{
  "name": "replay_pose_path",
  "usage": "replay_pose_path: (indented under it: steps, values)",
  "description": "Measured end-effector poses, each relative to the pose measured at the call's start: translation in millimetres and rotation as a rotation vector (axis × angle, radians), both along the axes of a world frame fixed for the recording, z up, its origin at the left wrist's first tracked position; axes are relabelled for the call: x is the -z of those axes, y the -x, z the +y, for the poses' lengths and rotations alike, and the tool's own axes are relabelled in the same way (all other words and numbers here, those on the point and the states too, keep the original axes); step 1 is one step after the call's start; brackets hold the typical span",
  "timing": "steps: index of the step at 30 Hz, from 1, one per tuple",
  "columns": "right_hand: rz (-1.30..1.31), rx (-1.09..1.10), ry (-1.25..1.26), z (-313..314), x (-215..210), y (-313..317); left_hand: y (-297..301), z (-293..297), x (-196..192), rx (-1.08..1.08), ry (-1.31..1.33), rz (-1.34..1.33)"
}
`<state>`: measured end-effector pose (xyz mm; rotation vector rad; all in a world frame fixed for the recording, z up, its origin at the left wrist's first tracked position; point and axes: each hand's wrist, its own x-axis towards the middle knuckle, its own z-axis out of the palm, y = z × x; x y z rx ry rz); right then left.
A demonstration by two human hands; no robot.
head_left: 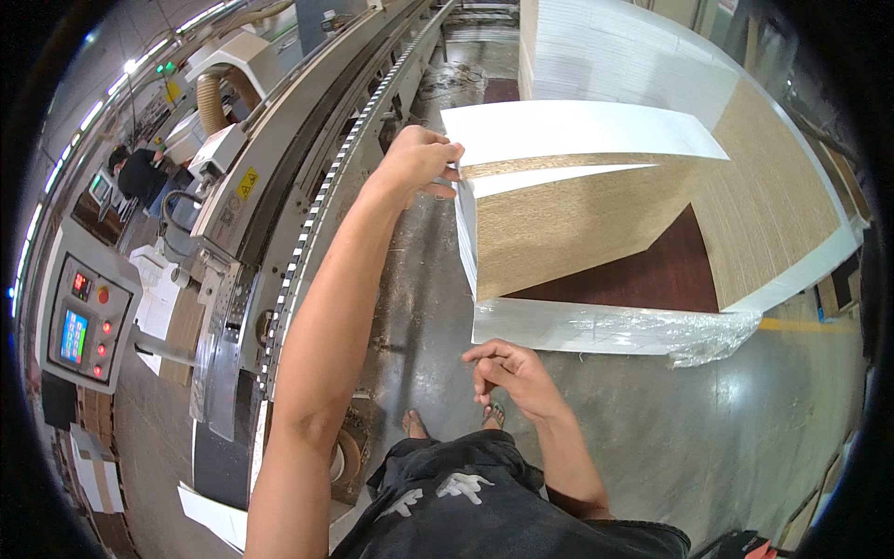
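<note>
My left hand (419,166) reaches out to the left end of a white-faced board (577,130), its fingers closed on the corner. That board has a wood-coloured edge and lies on top of a stack of boards (568,228) with wood-grain sides. Its near left part is raised a little, so a thin wedge of the white face below shows. My right hand (517,373) hangs in front of the stack, apart from it. The right index finger is stretched out, the other fingers are loosely bent, and nothing is held.
Under the stack lies a dark red panel (675,265), with clear plastic film (717,340) along its front. Taller wrapped stacks (773,177) stand behind and right. A long machine (307,177) runs along the left, with a control panel (84,312). A co-worker (140,177) bends at the far left.
</note>
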<state>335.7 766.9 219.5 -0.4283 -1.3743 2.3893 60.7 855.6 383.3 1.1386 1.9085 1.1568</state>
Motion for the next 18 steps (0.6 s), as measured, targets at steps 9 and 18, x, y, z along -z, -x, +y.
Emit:
replay_pose_path:
  steps: [9, 18]
  values:
    - [-0.029, -0.007, -0.157, -42.3, -30.7, 52.3, -0.1, 36.2, -17.8, 0.031, 0.146, 0.402]
    - [-0.085, 0.194, -0.189, -89.4, 1.3, 27.5, -3.7, -6.3, 12.1, 0.197, -0.102, 0.933]
